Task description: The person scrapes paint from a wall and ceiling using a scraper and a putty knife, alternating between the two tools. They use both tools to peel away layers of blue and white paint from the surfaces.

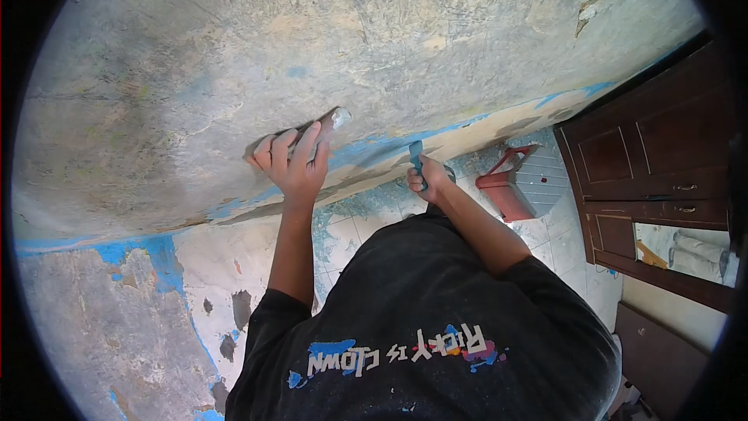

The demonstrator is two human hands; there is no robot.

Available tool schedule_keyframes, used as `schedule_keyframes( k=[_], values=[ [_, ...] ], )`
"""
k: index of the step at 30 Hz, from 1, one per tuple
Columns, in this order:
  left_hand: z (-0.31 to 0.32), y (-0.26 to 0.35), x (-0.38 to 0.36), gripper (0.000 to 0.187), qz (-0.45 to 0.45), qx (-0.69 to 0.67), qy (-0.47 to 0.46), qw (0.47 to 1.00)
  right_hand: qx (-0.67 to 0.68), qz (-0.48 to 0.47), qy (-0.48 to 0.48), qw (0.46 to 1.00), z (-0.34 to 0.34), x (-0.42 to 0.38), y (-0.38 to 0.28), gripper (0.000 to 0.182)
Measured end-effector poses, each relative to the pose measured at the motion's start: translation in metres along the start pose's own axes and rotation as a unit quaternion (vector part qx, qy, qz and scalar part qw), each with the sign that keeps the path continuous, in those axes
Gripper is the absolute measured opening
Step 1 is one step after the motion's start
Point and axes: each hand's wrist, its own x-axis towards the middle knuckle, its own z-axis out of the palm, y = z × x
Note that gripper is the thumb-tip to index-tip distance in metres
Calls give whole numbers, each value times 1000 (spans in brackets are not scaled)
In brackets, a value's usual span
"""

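My left hand [296,160] is pressed against the worn, patchy wall [234,47], its fingers closed over a long, narrow brownish tool [340,118] with a whitish smear at its right end. What kind of tool this is, I cannot make out. Lower and to the right, my right hand [428,177] grips a teal-handled tool [416,150], whose upper end sticks out above the fist close to the wall. The rest of that tool is mostly hidden by the hand. A strip of blue paint [374,144] runs along the wall between both hands.
A red and grey plastic stool [510,193] stands on the speckled tiled floor [374,214], right of my right hand. Farther right is a dark wooden cabinet [608,156]. Flaking blue paint [160,257] marks the wall at lower left, and a gouge [590,12] shows at upper right.
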Motion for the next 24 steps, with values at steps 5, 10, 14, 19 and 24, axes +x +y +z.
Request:
schedule_keyframes(
  k=[5, 10, 14, 19, 24],
  values=[
    [1, 0, 1, 29, -2, 14, -6, 1000, 29, 3, -3, 1000, -7, 16, -3, 26],
    [2, 2, 0, 30, -10, -4, 1, 1000, -24, -5, 24, 999, -6, 18, 1, 25],
    [4, -1, 0, 32, 0, 12, -3, 1000, 15, 13, -3, 1000, 2, 11, -3, 25],
    [2, 2, 0, 32, -5, 1, -4, 1000, 0, 27, -1, 1000, -2, 29, 11, 27],
    [0, -2, -1, 31, 0, 7, -11, 1000, 15, 24, 18, 999, -1, 35, 1, 28]
  ],
)
